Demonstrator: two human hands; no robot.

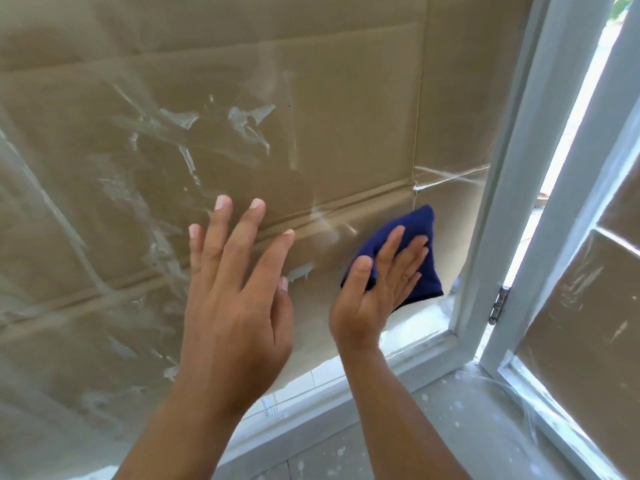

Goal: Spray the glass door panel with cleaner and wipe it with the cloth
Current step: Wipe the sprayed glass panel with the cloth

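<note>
You are in the wiping stage; the glass door panel [311, 109] fills most of the view, with brown cardboard [346, 64] behind it, and no spray bottle is in sight, so I judge the spraying done for now; the lower right patch of glass, around the cloth, looks fairly clear, while white smears and streaks [249, 123] spread from the centre out toward nine o'clock and down toward seven o'clock; by that showing most of the pane is left to wipe.

Your right hand [377, 289] sits at about four o'clock from the middle of the view; its fingers [408, 258] are straight and lightly spread, pressing the dark blue cloth [415, 230] flat against the glass, thumb laid along the cloth's near edge; nothing is curled round it, so it is a flat press, not a pinch; the cloth bunches out past the fingertips toward one o'clock, close to the pale door frame [498, 202].

Your left hand [239, 292] is just beside it at about six o'clock, fingers straight, splayed and released, holding nothing; whether the fingertips touch the pane or hover close to it I cannot tell.

At three to four o'clock a second leaf stands ajar on a small hinge [498, 304]; along the bottom runs the pale frame rail, with a paint-speckled floor [450, 427] beneath it.

To finish, I judge the cloth must travel left and upward over the streaks.
</note>
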